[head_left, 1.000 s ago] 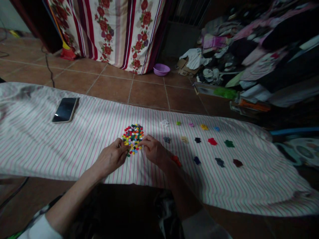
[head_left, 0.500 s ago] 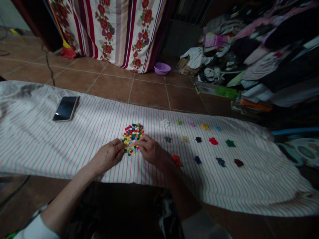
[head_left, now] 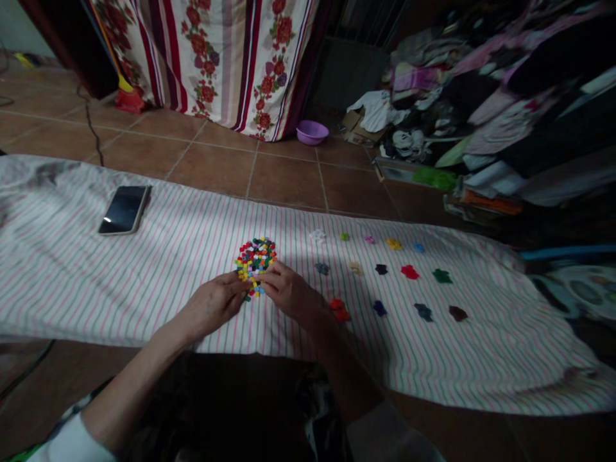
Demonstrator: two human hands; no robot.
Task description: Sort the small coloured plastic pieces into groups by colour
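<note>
A mixed heap of small multicoloured toy bricks (head_left: 257,253) lies on a striped cloth (head_left: 192,218). My left hand (head_left: 219,298) reaches into its lower left side, fingers stretched over the bricks. From the right, my right hand (head_left: 283,285) touches the same part of the heap. Its fingers are bent together at the tips, and whatever they pinch is too small to make out. The two hands' fingertips are close together. To the right lie little one-colour piles, among them white pieces (head_left: 318,236), red pieces (head_left: 410,272), orange pieces (head_left: 339,310) and green pieces (head_left: 441,276).
A phone (head_left: 125,209) rests on the cloth at the left. Beyond the cloth's far edge are a tiled floor (head_left: 283,173), a purple basin (head_left: 312,132) and a red broom (head_left: 129,100). Clothes (head_left: 380,110) are heaped at the back right.
My left hand has moved slightly right over the bricks, its fingers straighter. My right fingertips have shifted a little left. The view has drifted slightly.
</note>
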